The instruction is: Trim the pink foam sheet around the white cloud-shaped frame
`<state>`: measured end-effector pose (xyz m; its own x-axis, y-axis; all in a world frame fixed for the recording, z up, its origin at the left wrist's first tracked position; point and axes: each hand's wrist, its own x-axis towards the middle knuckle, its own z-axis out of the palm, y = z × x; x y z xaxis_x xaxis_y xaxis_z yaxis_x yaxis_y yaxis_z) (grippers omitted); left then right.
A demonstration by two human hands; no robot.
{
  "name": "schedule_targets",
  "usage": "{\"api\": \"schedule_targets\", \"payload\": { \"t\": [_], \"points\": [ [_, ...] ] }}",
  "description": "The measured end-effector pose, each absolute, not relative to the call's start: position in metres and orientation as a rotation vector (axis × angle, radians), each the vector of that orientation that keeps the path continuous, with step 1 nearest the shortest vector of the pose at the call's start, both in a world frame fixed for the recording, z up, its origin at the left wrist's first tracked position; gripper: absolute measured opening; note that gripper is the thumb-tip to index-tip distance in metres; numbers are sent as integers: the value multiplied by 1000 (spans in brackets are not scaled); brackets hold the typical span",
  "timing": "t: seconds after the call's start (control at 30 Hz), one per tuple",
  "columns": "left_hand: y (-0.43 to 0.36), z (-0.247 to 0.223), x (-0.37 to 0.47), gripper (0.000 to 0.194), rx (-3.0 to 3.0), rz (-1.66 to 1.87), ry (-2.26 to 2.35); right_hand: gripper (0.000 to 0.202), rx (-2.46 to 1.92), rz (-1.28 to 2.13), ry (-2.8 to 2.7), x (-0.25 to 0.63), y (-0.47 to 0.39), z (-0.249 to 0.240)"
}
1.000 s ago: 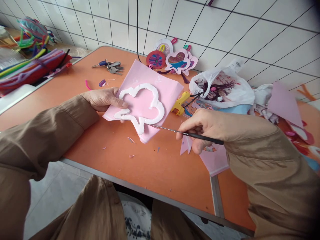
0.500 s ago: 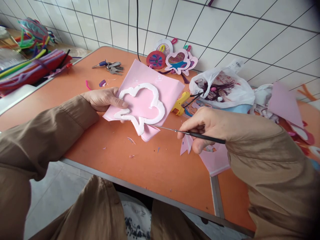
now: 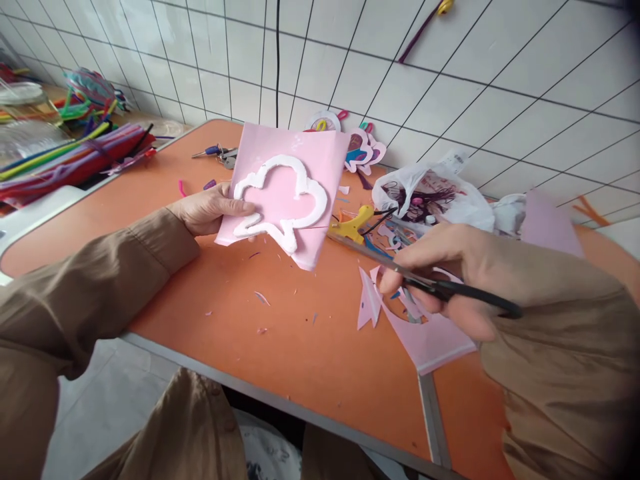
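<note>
Pink sheet (image 3: 263, 143) sits pinched in your left grip (image 3: 207, 208), white outline (image 3: 321, 198) facing you. Your right grip (image 3: 445, 267) clasps the scissors (image 3: 373, 255), now withdrawn from the sheet; cutting seems paused.

text: none legible | plastic bag (image 3: 470, 217): reddish print, unreadable | white label (image 3: 454, 161): marks too small

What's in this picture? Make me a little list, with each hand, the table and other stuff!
Left hand: grips pink sheet
On the sheet: cloud-like white outline
Right hand: holds black-handled scissors, blades pointing toward the sheet
Table: orange, scattered with small scraps
Beyond the sheet: keys
Near the scissors: yellow tool
By the wall: white bag
</note>
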<state>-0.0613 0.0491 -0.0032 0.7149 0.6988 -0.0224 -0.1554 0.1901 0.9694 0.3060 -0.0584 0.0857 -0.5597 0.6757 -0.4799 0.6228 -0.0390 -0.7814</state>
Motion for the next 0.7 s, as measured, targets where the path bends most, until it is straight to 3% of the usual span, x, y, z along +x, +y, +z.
{"api": "schedule_targets", "payload": {
  "t": [0.2,0.37,0.7],
  "points": [
    [46,2,-60,31,1251,656,471,60,-1416,1954,-2014,296,-45,59],
    [44,0,-60,29,1245,670,443,50,-1403,1917,-2039,293,-44,55],
    [43,-5,-59,33,1201,715,449,79,-1197,2005,-1964,295,-33,36]
  ]
}}
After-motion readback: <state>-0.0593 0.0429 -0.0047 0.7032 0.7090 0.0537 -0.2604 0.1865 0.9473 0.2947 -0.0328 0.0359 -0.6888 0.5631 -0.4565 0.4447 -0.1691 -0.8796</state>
